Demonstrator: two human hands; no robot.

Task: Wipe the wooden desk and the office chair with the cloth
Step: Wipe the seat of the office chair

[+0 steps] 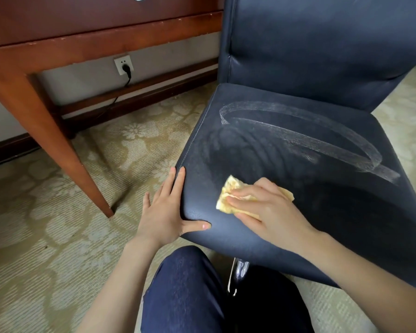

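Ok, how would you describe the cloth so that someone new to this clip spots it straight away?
Start at the dark blue leather office chair beside the reddish wooden desk and look at the seat's front left corner. There the right hand presses a small crumpled yellow cloth flat on the seat. It is the only pale yellow thing on the dark seat, which otherwise bears only whitish wipe streaks.

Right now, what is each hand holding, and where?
Right hand presses the yellow cloth flat from above on the chair seat; left hand braces the seat's front-left corner.

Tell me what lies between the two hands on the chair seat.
Head view: only bare dark seat leather lies between the left hand and the right hand pressing the yellow cloth.
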